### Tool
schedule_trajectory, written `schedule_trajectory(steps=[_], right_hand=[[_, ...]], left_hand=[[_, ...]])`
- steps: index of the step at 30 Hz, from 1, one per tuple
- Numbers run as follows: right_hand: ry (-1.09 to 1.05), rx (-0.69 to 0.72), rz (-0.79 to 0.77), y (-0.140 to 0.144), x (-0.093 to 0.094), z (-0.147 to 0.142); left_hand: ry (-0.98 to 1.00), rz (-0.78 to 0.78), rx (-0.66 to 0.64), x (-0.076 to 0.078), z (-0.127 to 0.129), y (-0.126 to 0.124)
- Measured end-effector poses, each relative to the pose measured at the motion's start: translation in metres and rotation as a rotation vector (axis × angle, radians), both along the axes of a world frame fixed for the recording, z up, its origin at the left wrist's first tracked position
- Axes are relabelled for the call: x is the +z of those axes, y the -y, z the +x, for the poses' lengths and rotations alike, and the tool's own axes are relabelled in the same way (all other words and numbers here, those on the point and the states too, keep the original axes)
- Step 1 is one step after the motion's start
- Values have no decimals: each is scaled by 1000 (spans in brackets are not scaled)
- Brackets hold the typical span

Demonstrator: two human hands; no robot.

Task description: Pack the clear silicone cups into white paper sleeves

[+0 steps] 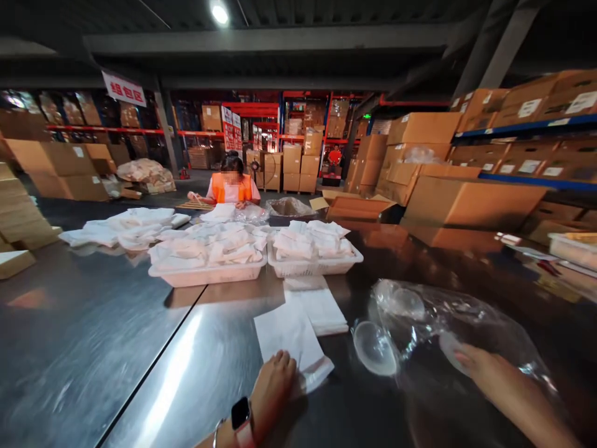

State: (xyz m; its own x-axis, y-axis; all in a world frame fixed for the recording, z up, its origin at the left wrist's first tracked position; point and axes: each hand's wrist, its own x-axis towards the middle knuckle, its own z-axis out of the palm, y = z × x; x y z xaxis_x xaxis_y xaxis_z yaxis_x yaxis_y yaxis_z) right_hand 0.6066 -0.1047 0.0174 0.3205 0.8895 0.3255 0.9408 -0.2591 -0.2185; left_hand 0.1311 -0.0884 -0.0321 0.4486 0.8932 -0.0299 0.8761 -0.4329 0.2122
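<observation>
My left hand (278, 376) is at the near end of a white paper bag (286, 333), its fingers curled over the edge and its thumb hidden. The bag lies flat on the dark metal table, partly over a stack of similar white bags (321, 308). On the right, my right hand (485, 370) pinches a round translucent plastic lid (450, 351), slightly blurred, above a clear plastic bag (489, 320). Another translucent round piece (375, 348) lies at that bag's left edge. More round pieces (401, 302) show inside the bag.
Two white baskets (209, 275) (317, 266) heaped with white packets stand ahead, beside a loose pile of packets (135, 225). Across the table sits a person in an orange vest (231, 186). Cardboard boxes (466, 202) stand at the right; a white tray (573, 249) is on the right edge.
</observation>
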Motion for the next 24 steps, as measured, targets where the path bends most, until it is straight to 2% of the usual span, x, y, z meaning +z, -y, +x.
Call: schedule_trajectory(steps=[2, 3, 4, 6, 7, 9, 11, 13, 18, 21, 24], right_hand=[[67, -9, -115, 26, 11, -41], [122, 14, -33, 33, 13, -66], [168, 101, 80, 37, 11, -91], [187, 263, 115, 31, -3, -134], [187, 398, 111, 24, -13, -151], [167, 544, 83, 8, -35, -170], [173, 617, 69, -5, -51, -172], [194, 659, 76, -12, -60, -165], [240, 671, 129, -12, -56, -150], [221, 664, 124, -5, -53, -160], [223, 709, 93, 0, -55, -170]], left_hand=[[-6, 42, -25, 4, -2, 3], [-11, 77, -40, 6, -3, 4], [-19, 120, -58, 9, -4, 5], [-35, 218, -85, 14, -6, 8], [-50, 248, -103, 16, -8, 10], [-101, 259, -146, 19, -12, 14], [-176, 252, -194, 16, -16, 19], [-245, 270, -215, 8, -21, 25], [-234, 369, -151, -15, -31, 40], [-255, 405, -175, -16, -39, 46], [-278, 494, -202, -8, -49, 51]])
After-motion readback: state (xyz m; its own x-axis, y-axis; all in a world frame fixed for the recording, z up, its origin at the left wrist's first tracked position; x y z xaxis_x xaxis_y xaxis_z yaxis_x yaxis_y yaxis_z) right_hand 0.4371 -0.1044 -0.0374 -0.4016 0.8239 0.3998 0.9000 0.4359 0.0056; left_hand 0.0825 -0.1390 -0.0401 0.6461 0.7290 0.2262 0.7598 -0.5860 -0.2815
